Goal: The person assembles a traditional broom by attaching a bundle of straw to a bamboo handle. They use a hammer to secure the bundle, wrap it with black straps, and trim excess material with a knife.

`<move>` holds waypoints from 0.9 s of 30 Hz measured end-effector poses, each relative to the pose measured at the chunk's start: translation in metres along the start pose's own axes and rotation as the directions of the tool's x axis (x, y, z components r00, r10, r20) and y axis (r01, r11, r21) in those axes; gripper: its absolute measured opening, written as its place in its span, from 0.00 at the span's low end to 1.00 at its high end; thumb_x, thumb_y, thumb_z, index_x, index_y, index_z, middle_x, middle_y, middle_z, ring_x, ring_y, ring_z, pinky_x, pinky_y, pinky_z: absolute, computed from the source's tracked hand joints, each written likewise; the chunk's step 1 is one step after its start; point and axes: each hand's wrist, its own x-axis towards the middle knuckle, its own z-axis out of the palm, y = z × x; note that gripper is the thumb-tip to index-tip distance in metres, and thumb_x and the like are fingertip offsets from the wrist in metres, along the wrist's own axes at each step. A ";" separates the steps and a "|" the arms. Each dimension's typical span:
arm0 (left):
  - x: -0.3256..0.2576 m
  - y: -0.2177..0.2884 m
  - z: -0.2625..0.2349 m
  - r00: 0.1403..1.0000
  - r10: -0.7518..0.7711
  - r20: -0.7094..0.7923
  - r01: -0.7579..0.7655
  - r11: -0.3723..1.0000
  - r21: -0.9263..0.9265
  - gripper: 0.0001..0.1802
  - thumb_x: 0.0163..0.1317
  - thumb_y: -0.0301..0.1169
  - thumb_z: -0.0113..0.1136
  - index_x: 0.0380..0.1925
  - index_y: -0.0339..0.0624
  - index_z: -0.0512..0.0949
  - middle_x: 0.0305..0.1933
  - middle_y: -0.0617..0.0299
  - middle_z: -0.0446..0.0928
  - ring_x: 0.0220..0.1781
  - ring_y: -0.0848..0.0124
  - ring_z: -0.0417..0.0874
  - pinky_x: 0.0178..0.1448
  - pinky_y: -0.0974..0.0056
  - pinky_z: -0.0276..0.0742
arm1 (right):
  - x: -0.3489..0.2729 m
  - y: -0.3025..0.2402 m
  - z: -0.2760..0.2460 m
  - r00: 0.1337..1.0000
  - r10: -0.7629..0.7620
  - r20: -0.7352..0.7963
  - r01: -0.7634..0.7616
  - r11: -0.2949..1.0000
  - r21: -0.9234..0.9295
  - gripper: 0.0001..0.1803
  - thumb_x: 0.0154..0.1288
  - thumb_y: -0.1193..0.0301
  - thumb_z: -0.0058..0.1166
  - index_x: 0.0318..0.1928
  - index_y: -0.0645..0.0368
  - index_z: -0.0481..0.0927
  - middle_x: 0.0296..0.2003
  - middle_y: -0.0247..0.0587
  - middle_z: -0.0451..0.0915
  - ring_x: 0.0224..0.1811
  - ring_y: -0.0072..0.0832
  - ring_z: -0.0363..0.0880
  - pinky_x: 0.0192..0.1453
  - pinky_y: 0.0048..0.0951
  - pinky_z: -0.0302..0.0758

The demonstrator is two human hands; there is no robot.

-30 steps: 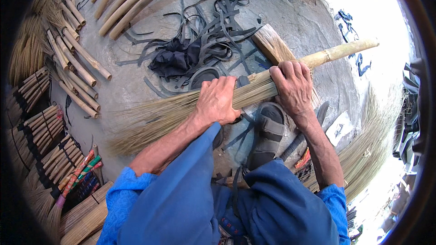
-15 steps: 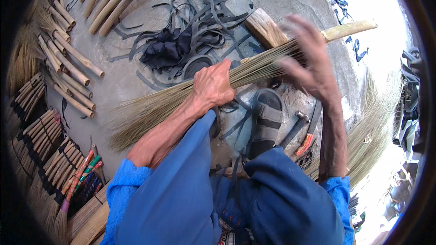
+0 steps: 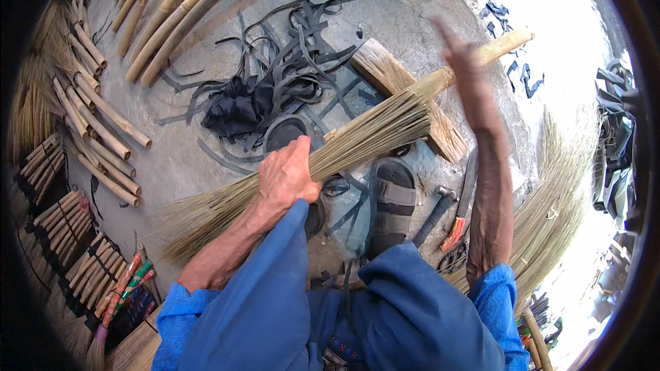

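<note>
My left hand [image 3: 283, 173] is closed round a bundle of dry broom grass [image 3: 375, 127], whose loose tips fan out to the lower left past my forearm. A pale bamboo handle [image 3: 505, 47] comes out of the bundle's blunt end toward the upper right. It crosses above a wooden block [image 3: 450, 134] on the ground. My right hand [image 3: 469, 69] is raised over the handle, just beyond the blunt grass end. It is smeared by motion and seen edge-on, with its fingers stretched out and no grip on the handle visible.
Black rubber strips [image 3: 302, 62] and dark cloth [image 3: 237, 106] lie ahead. Bamboo poles [image 3: 179, 24] and cut handles [image 3: 110, 106] are at left. Near my sandalled foot [image 3: 393, 199] lie a hammer [image 3: 434, 216] and a red-handled blade [image 3: 454, 233]. Loose grass [image 3: 550, 213] lies right.
My right hand has moved off the blunt grass end, up over the handle, uncovering that end and more of the wooden block. My left hand and the bundle have shifted left and down in view.
</note>
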 end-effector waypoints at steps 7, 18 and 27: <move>0.007 0.005 0.004 1.000 -0.003 -0.024 0.002 1.000 -0.008 0.28 0.49 0.29 0.76 0.50 0.35 0.76 0.45 0.40 0.87 0.52 0.35 0.89 0.58 0.35 0.83 | 0.009 0.012 -0.005 0.949 -0.036 0.312 0.070 0.993 -0.097 0.61 0.77 0.17 0.18 0.90 0.50 0.62 0.91 0.53 0.53 0.95 0.50 0.46 0.96 0.59 0.48; 0.006 0.005 -0.022 0.946 -0.118 0.302 0.142 0.988 -0.057 0.28 0.51 0.34 0.79 0.49 0.36 0.77 0.49 0.37 0.88 0.56 0.31 0.87 0.58 0.37 0.82 | 0.010 0.006 0.011 0.992 -0.040 0.116 0.034 0.998 0.051 0.66 0.71 0.14 0.22 0.94 0.46 0.48 0.93 0.48 0.47 0.96 0.46 0.43 0.96 0.65 0.44; 0.002 -0.015 -0.002 0.995 0.071 0.065 -0.071 0.997 -0.012 0.33 0.41 0.27 0.78 0.51 0.36 0.75 0.46 0.43 0.86 0.51 0.34 0.88 0.51 0.35 0.81 | -0.009 0.024 0.044 0.826 0.078 0.558 -0.239 0.946 0.221 0.62 0.78 0.18 0.26 0.91 0.53 0.59 0.88 0.49 0.62 0.92 0.45 0.58 0.93 0.49 0.56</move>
